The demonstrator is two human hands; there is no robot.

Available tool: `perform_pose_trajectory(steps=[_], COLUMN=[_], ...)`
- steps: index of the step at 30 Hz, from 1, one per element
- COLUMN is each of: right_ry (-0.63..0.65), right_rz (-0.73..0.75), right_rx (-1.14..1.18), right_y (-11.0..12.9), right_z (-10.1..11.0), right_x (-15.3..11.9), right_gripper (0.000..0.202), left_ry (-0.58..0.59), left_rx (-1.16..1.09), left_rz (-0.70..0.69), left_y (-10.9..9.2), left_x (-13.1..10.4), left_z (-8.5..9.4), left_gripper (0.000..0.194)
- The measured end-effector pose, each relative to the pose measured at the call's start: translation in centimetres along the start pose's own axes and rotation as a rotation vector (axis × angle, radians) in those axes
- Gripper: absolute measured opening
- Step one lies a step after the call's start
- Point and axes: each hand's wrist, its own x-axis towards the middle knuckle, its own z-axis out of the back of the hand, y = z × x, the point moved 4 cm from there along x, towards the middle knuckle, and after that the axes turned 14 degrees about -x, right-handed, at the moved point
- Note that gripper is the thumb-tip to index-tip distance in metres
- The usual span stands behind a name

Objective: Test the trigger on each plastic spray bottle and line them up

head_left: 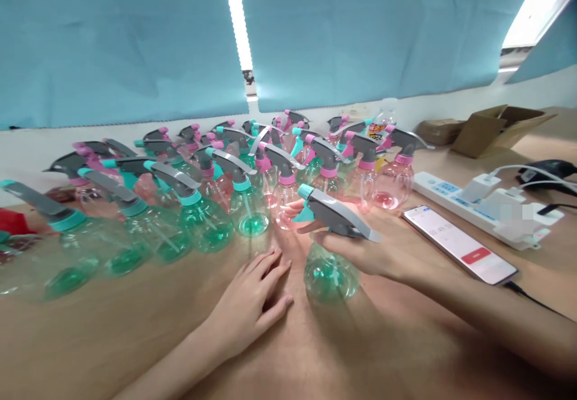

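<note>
A clear green spray bottle point(332, 275) with a grey and turquoise trigger head stands upright on the table. My right hand point(356, 248) is around its neck, thumb in front and fingers reaching behind, partly hidden by the head. To the left of that bottle, my left hand point(250, 298) rests palm down on the table, fingers stretched out and holding nothing. Beyond my left hand is another green spray bottle point(249, 213). A pink spray bottle point(286, 198) stands just behind my right fingertips.
Several more green and pink spray bottles crowd the back and left of the table point(148, 340). To the right lie a lit phone point(457, 243) and a white power strip point(478, 207) with chargers and cables. An open cardboard box point(489, 129) sits at the back right.
</note>
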Motion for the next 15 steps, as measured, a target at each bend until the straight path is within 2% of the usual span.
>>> perform_pose_trajectory(steps=[6, 9, 12, 13, 15], right_ry=[0.030, -0.007, -0.046, -0.124, -0.095], right_rz=[-0.008, -0.009, 0.013, 0.032, 0.067], right_rx=[-0.080, -0.075, -0.016, 0.046, 0.167], right_y=[0.3, 0.1, -0.5, -0.7, -0.9], right_z=[0.4, 0.2, -1.1, -1.5, -3.3], right_x=[0.0, 0.0, 0.0, 0.0, 0.2], right_gripper=[0.029, 0.030, 0.028, 0.029, 0.029], left_ry=[-0.064, -0.124, -0.153, -0.153, -0.152], left_rx=[-0.099, -0.152, -0.205, -0.221, -0.256], left_rz=[-0.066, -0.070, -0.045, -0.033, 0.002], left_y=[-0.2, -0.6, -0.9, -0.9, -0.8], left_x=[0.0, -0.4, -1.3, -1.7, -2.7], left_z=[0.2, 0.5, 0.8, 0.9, 1.2], left_gripper=[0.036, 0.033, 0.031, 0.031, 0.031])
